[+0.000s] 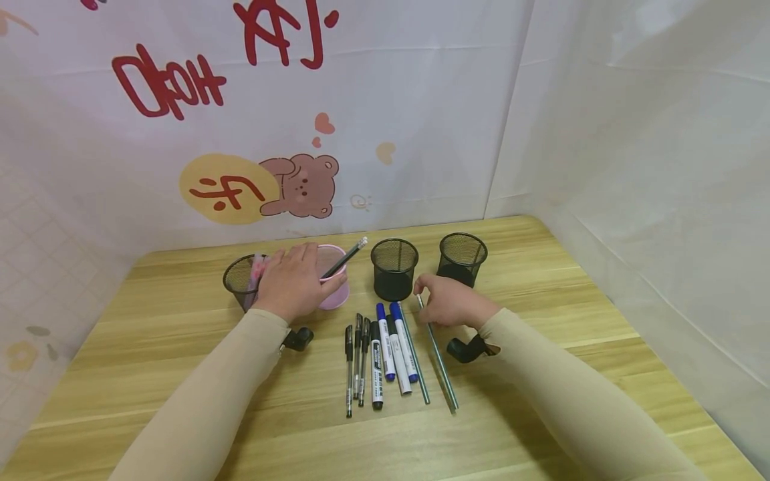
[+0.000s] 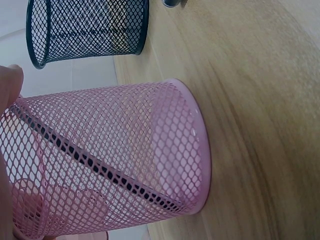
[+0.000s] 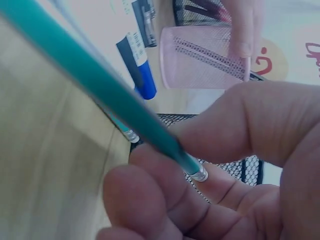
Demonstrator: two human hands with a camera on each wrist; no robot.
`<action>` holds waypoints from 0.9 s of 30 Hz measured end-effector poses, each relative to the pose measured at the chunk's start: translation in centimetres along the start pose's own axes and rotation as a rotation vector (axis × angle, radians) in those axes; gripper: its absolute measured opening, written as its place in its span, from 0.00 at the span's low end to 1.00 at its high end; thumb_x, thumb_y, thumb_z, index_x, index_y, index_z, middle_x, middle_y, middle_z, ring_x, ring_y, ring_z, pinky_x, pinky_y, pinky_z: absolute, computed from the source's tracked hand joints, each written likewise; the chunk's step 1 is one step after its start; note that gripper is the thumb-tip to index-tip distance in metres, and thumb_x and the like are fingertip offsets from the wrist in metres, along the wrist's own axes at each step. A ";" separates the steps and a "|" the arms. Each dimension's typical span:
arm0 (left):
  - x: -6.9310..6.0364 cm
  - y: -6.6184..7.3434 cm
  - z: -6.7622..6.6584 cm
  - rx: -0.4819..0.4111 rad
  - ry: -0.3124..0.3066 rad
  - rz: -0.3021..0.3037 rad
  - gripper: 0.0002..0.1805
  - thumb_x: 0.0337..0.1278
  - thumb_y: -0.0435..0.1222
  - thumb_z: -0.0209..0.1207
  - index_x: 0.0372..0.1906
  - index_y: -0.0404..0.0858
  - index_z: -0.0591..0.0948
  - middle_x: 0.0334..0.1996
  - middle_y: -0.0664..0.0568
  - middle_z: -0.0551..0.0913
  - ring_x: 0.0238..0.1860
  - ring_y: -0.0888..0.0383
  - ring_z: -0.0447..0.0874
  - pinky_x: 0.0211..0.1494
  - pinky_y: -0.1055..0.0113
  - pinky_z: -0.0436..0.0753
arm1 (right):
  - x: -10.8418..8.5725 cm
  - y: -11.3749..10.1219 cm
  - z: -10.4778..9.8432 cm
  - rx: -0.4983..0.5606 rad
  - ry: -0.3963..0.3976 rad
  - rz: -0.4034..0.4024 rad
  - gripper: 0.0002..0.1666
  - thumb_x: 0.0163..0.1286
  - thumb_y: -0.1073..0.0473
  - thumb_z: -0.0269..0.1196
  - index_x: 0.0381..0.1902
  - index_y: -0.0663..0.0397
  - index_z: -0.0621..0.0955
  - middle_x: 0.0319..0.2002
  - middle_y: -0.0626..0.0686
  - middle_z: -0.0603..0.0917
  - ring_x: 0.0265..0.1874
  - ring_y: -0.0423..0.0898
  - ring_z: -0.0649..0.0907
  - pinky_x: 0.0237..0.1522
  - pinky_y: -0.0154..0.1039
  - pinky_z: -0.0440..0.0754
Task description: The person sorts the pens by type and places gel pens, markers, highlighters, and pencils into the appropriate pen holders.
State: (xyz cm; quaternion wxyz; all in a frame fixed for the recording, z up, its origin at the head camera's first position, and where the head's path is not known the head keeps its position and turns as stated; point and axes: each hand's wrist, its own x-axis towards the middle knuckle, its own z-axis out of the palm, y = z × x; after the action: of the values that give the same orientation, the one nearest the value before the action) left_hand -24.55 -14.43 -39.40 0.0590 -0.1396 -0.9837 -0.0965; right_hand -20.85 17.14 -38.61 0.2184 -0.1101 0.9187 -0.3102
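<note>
A right hand [image 1: 448,299] pinches a pencil [image 1: 440,361] near one end, at four o'clock from the pink cup [image 1: 335,297] that the left hand [image 1: 291,284] grips by the rim, a firm pinch likely best for clearing the markers [image 1: 386,347].

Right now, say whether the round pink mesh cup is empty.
Not empty: slim black pencils lean inside the round pink mesh cup, showing through its mesh in both wrist views.

Your left hand [image 1: 291,284] hides part of the pink cup [image 1: 337,298] in the head view. The right-wrist view's edge cuts off your green pencil [image 3: 107,100]; print on the 3 pens [image 1: 357,354] is too small to read.
</note>
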 end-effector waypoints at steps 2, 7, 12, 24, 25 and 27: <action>0.0 0.0 0.0 0.002 0.001 0.000 0.53 0.67 0.73 0.49 0.77 0.34 0.65 0.74 0.38 0.71 0.78 0.39 0.66 0.84 0.37 0.56 | -0.2 -0.1 -0.2 0.014 0.001 -0.011 0.27 0.62 0.67 0.65 0.60 0.58 0.74 0.19 0.51 0.80 0.14 0.41 0.74 0.19 0.33 0.71; 0.0 0.0 0.0 0.002 0.009 0.004 0.52 0.66 0.73 0.48 0.76 0.35 0.66 0.73 0.39 0.73 0.77 0.40 0.67 0.83 0.37 0.57 | -0.5 -0.5 -0.6 0.018 0.037 -0.050 0.26 0.64 0.65 0.64 0.60 0.59 0.73 0.17 0.49 0.79 0.14 0.41 0.73 0.20 0.34 0.70; 0.0 0.0 -0.1 0.007 0.005 0.004 0.55 0.65 0.77 0.44 0.76 0.35 0.66 0.73 0.39 0.73 0.77 0.40 0.67 0.83 0.38 0.57 | -0.6 -0.7 -0.9 0.019 0.094 -0.088 0.25 0.63 0.65 0.64 0.58 0.57 0.72 0.17 0.46 0.77 0.17 0.41 0.75 0.23 0.36 0.70; -0.1 0.1 -0.2 0.001 -0.007 -0.001 0.54 0.66 0.75 0.46 0.77 0.34 0.65 0.74 0.38 0.72 0.78 0.39 0.66 0.84 0.37 0.55 | -0.6 -0.7 -1.1 0.205 0.256 -0.129 0.28 0.64 0.65 0.60 0.63 0.56 0.71 0.25 0.51 0.82 0.19 0.44 0.74 0.22 0.37 0.69; -0.1 0.1 -0.2 -0.002 -0.007 -0.002 0.53 0.67 0.73 0.48 0.77 0.34 0.65 0.74 0.38 0.72 0.78 0.39 0.66 0.84 0.37 0.56 | -0.6 -0.8 -1.2 0.226 0.278 -0.134 0.28 0.64 0.65 0.60 0.63 0.56 0.70 0.26 0.51 0.82 0.20 0.45 0.75 0.22 0.37 0.69; -0.1 0.2 -0.2 -0.002 -0.007 -0.003 0.52 0.67 0.73 0.49 0.77 0.34 0.65 0.74 0.38 0.72 0.78 0.39 0.66 0.84 0.37 0.56 | -0.7 -0.9 -1.2 0.269 0.321 -0.147 0.29 0.64 0.65 0.60 0.63 0.56 0.70 0.27 0.52 0.82 0.20 0.46 0.75 0.23 0.37 0.70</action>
State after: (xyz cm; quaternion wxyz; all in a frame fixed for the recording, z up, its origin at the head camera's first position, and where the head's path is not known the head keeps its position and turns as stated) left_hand -24.38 -14.36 -39.17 0.0555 -0.1382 -0.9841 -0.0970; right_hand -20.74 17.28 -37.00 0.0588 -0.0959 0.8816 -0.4585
